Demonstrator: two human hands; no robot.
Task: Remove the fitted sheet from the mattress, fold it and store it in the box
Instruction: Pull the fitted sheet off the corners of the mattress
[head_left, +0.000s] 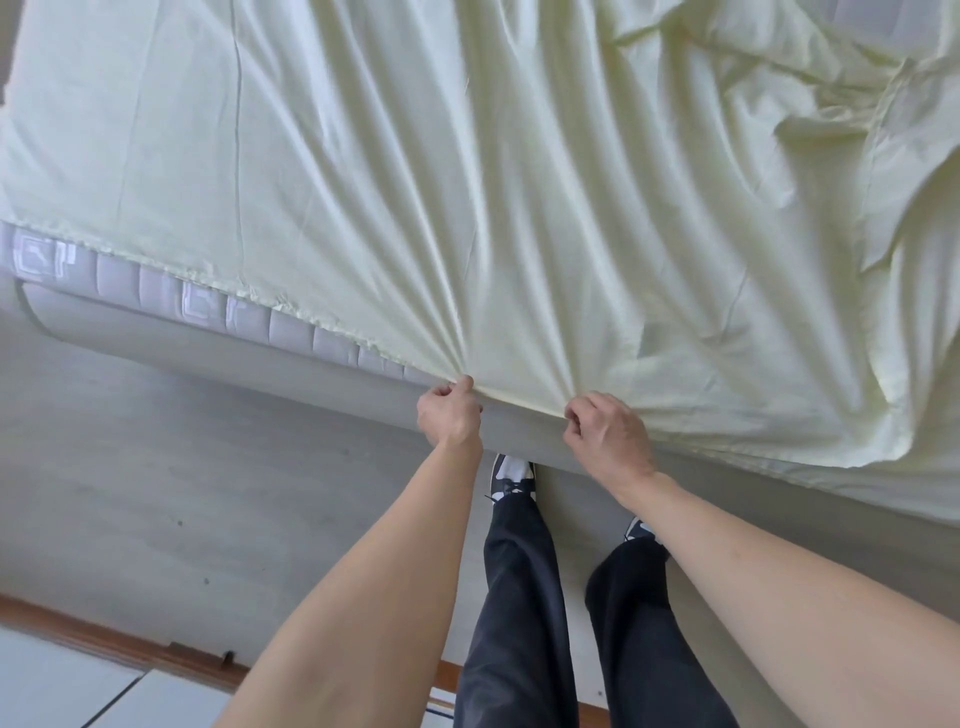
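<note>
A pale yellow-green fitted sheet (467, 182) covers most of the mattress (156, 291), whose white quilted side shows at the left where the hem has come up. My left hand (449, 413) pinches the sheet's hem at the near edge of the bed. About a hand's width to the right, my right hand (608, 439) grips the same hem. Creases fan out from both grips across the sheet. At the upper right the sheet lies loose and bunched (831, 104). No box is in view.
The grey bed base (208, 348) runs diagonally below the mattress. I stand close against it on a grey floor (156, 493), my legs in dark trousers (519, 597). A wooden skirting strip (104, 634) and white tiles lie at the lower left.
</note>
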